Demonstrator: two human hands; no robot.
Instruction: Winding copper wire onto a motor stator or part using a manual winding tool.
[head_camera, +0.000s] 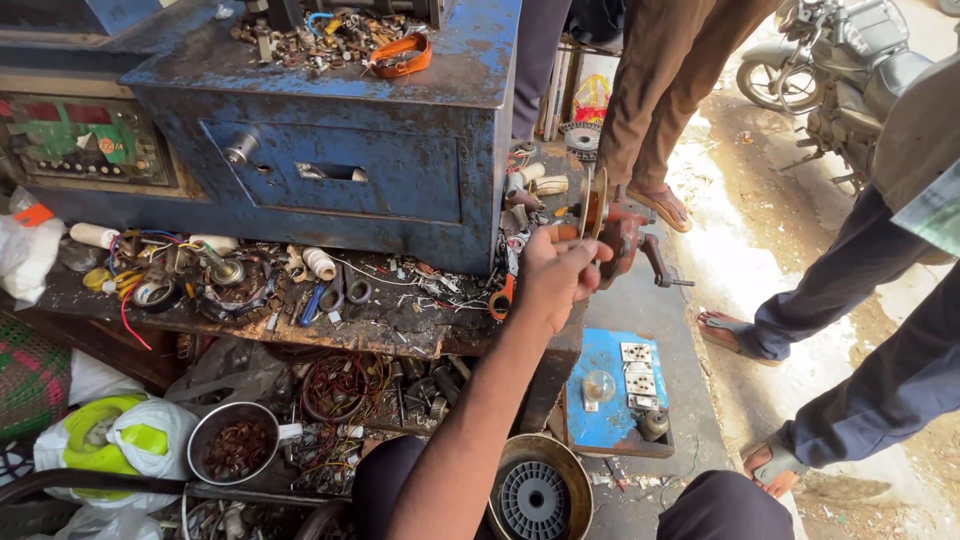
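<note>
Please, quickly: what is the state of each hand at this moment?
Left hand: not in view.
Right hand: closed, its grip at the red hand-cranked winder on the bench edge; exactly what the fingers pinch cannot be told.

A rectangular panel (85, 140) with red, green and white patches is seen on the machine front at far left. White plastic bags (25, 255) are seen at the left edge. A white and yellow-green bag (120, 440) is seen bottom left. A red-yellow packet (592, 98) is seen behind the blue cabinet (400, 180).
</note>
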